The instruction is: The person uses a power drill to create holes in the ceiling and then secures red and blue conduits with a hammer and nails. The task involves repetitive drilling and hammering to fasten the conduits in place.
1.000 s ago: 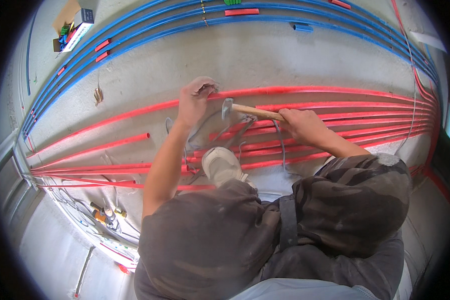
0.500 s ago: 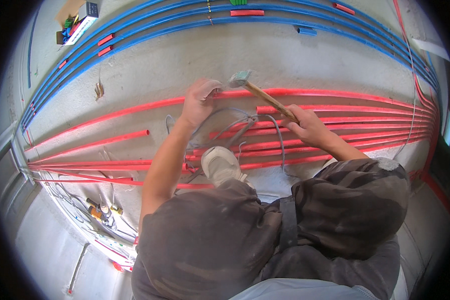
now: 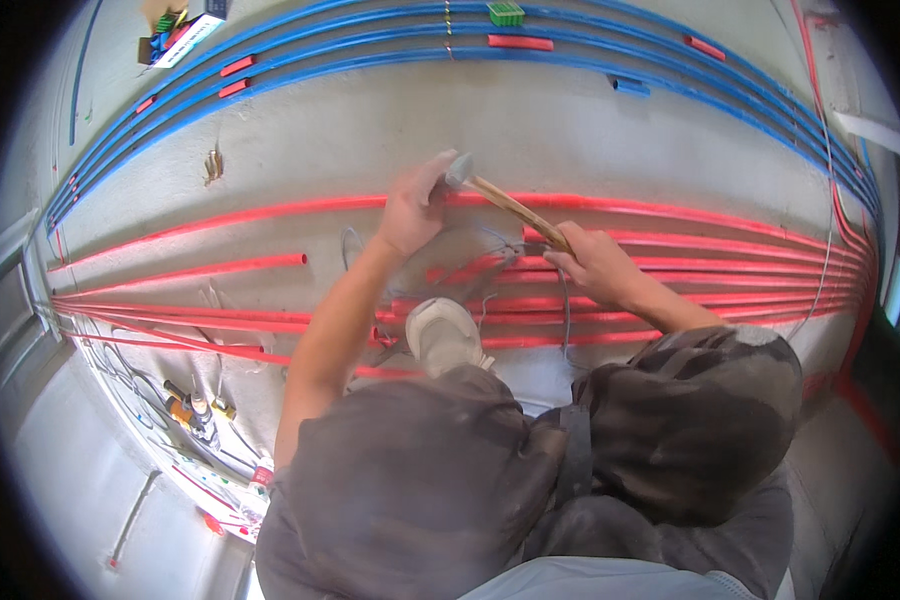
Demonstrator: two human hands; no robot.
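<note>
Remotely, I'm clenching the wooden-handled, grey-metal hammer [image 3: 510, 207] in my right hand [image 3: 598, 265], minding my left hand [image 3: 412, 210], curled at eleven o'clock, hold unclear.

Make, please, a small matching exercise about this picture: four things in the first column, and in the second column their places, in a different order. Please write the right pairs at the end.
Things
1. Hammer
2. Green block
3. Orange-and-black power tool
4. Open box

Places
A. At the lower left of the picture
B. In the right hand
C. At the upper left, with small things inside
D. Over the blue pipes, near the top edge

Right pairs: 1-B, 2-D, 3-A, 4-C
</note>
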